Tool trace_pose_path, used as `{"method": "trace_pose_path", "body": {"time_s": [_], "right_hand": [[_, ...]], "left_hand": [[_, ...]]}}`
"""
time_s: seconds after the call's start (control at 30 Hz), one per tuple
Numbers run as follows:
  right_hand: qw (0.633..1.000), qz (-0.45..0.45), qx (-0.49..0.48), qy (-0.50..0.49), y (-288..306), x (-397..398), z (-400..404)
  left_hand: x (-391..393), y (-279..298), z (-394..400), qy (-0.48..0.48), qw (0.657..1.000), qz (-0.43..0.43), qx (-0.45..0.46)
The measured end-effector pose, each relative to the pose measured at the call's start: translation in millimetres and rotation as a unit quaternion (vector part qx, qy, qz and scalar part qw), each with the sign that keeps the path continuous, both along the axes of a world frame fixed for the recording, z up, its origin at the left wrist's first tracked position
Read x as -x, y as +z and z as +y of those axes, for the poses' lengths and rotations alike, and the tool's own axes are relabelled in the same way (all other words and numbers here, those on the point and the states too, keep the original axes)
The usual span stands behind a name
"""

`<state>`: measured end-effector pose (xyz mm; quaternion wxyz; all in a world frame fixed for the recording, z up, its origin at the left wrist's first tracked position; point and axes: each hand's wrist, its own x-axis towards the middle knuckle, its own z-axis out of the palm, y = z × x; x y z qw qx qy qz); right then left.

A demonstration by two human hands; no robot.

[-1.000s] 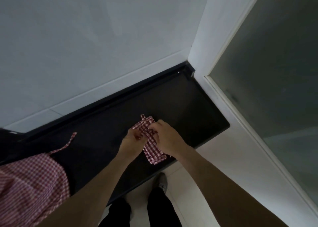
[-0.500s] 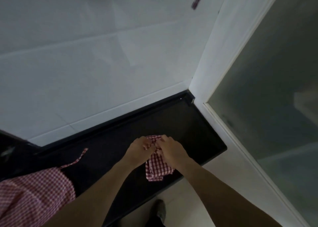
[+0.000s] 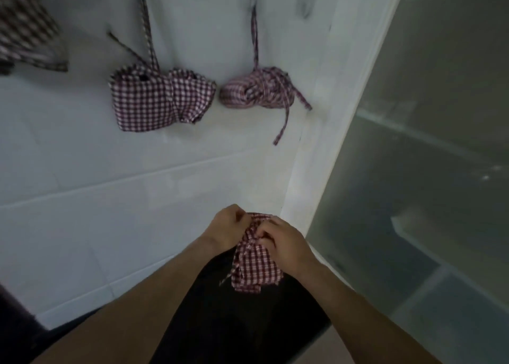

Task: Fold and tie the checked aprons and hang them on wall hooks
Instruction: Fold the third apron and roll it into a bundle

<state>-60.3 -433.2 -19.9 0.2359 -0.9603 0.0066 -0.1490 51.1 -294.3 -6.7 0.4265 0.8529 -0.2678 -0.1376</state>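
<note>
A folded red-and-white checked apron (image 3: 256,267) hangs between my hands above the black counter (image 3: 234,325). My left hand (image 3: 228,230) pinches its top edge from the left. My right hand (image 3: 286,243) grips the top from the right, fingers curled into the cloth. On the white wall above, a folded checked apron (image 3: 159,99) hangs by its strap. A second, tied bundle (image 3: 259,90) hangs to its right with loose straps dangling. An empty wall hook (image 3: 304,4) shows, blurred, at the top right of them.
Another checked cloth (image 3: 27,30) hangs at the upper left edge. A frosted glass panel (image 3: 429,157) in a white frame (image 3: 338,110) stands on the right. The black counter ends just right of my hands.
The view has tilted up from the counter to the wall, bringing the hung aprons into sight. Both hands have lifted the folded apron off the counter.
</note>
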Motion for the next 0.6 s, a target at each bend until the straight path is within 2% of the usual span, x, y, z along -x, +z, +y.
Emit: {"method": "trace_pose_path", "body": {"time_s": [0.23, 0.33, 0.4, 0.47, 0.53, 0.6], "right_hand": [[0.992, -0.029, -0.102, -0.063, 67, 11, -19], [0.99, 0.027, -0.132, -0.05, 103, 16, -35], [0.982, 0.064, -0.172, -0.036, 128, 18, -51], [0.965, 0.073, -0.252, -0.017, 155, 17, -63], [0.952, 0.056, -0.3, 0.001, 183, 19, -77], [0.948, 0.032, -0.316, 0.003, 212, 16, -85]], "left_hand": [[8, 88, -28, -0.146, 0.988, -0.055, -0.009], [15, 119, -39, -0.177, 0.983, -0.054, 0.013], [20, 142, -49, -0.187, 0.98, -0.049, 0.043], [22, 164, -57, -0.178, 0.981, -0.018, 0.079], [24, 189, -68, -0.17, 0.979, 0.003, 0.113], [25, 216, -78, -0.167, 0.977, -0.015, 0.133]]}}
